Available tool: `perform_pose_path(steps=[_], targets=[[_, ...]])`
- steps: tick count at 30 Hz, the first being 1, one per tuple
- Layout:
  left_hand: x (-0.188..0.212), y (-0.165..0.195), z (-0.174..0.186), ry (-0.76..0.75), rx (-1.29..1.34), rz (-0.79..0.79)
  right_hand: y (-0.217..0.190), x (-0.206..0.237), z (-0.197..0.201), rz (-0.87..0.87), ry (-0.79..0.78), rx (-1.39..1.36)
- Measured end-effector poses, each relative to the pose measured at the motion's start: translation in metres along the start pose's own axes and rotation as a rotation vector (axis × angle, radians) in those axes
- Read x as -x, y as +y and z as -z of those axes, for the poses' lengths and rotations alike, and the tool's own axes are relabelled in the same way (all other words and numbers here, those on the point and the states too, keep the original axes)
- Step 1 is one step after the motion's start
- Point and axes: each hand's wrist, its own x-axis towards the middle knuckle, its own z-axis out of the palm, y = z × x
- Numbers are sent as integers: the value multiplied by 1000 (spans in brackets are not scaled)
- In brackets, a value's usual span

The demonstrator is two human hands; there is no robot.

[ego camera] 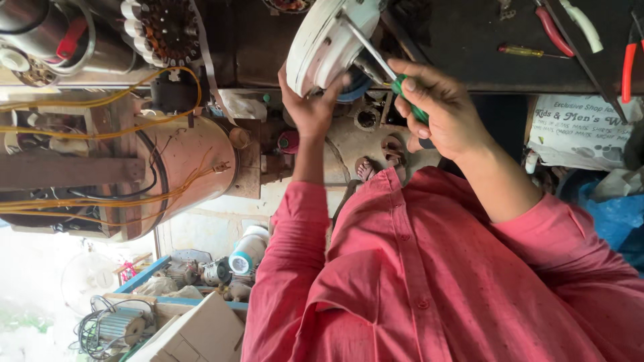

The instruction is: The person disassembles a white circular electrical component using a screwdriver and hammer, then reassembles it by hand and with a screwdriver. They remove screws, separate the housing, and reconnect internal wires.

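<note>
Holding the lot in two hands, we list as follows. One white round motor housing (329, 40), tilted on edge against the dark worktop (456, 33); our left hand (310, 107) has its grip clamped on the lower rim, fingers wrapped round the edge. One screwdriver with a green handle (408, 100), its metal shaft running up and left onto the face of the housing; our right hand (439, 110) has its grip closed tight round the handle, thumb on top.

On the worktop beyond: one small yellow-handled screwdriver (520, 50), lying flat and well apart from the housing; one red-handled tool (553, 30) and one white-handled tool (582, 25) just beside each other; one further red-handled tool (628, 64) at the frame's edge, possibly pliers, though the view cuts it off.

To the left side: one large rust-coloured drum (194, 161) draped with several yellow wires (100, 100), count not certain; one wound stator (164, 30) with white coil ends above it. Lower down: one cardboard box (201, 332) and one small finned motor (121, 325) near it. One printed paper bag (580, 131) lies by our right forearm. Both sleeves are of one pink shirt (416, 281).
</note>
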Motion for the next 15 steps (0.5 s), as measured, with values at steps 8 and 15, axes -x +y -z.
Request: perform_pose_path(steps=[8,15], targets=[[-34,68,5,-95,-638,-359,-7,41,14,282,-31,266],[-69,100,-15,-207,-718,-462,-2,42,-17,659,148,809]])
